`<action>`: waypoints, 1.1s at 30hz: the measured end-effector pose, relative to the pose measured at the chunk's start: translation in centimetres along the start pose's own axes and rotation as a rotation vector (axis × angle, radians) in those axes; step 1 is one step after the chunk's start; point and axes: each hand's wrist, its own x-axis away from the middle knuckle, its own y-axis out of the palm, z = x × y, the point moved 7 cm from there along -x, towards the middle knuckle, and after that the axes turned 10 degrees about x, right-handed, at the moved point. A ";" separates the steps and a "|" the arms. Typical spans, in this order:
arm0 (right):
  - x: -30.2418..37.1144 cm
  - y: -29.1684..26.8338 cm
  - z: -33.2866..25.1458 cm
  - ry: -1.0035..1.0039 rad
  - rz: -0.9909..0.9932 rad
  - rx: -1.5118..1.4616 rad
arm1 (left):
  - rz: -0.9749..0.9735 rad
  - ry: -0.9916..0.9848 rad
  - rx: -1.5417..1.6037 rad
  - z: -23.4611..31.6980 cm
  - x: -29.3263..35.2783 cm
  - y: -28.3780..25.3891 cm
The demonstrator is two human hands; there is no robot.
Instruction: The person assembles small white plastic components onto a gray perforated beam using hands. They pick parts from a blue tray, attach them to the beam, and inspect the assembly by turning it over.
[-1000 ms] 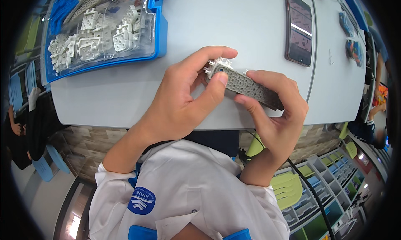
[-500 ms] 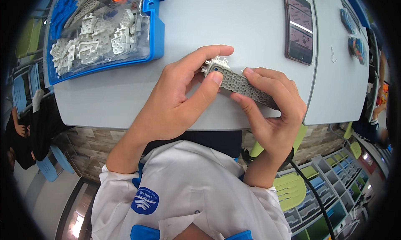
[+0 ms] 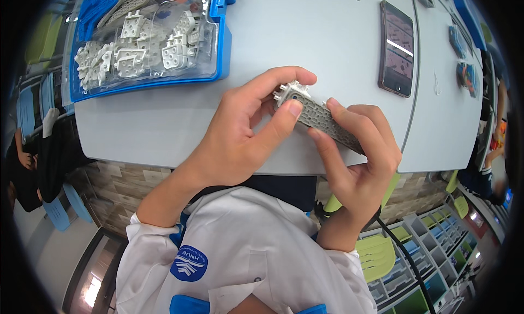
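Observation:
Between my hands, over the table's near edge, is a long grey building beam [image 3: 323, 120] with a honeycomb-like pattern of holes, slanting down to the right. A white connector block [image 3: 293, 89] with small pegs sits at its left end. My left hand [image 3: 240, 131] grips that end, its thumb pressed on the beam beside a small dark peg and its index finger curled behind the white block. With thumb and fingers, my right hand [image 3: 363, 142] pinches the beam's right part. A bit of white shows behind the beam near the right fingertips; its shape is mostly hidden.
A blue bin [image 3: 224, 52] at the back left has a clear tray [image 3: 158, 76] with several white connector pieces, plus blue, grey and orange parts. A lit phone [image 3: 397, 49] lies at the right of the white table [image 3: 305, 30]. Other people sit at both sides.
The beam and both hands sit slightly lower and farther right in view, as do the bin and phone, so the view itself has shifted. The grip on the beam looks the same.

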 end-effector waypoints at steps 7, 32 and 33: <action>-0.2 -0.8 -0.5 -0.037 -0.049 0.157 | -0.010 -0.003 0.054 -0.1 -0.2 0.4; 3.1 -3.7 2.1 -0.186 0.189 -0.322 | -0.208 0.724 -0.402 4.3 -0.3 2.2; 3.3 -3.8 2.0 -0.191 0.197 -0.314 | -0.205 0.759 -0.418 4.4 -0.2 2.3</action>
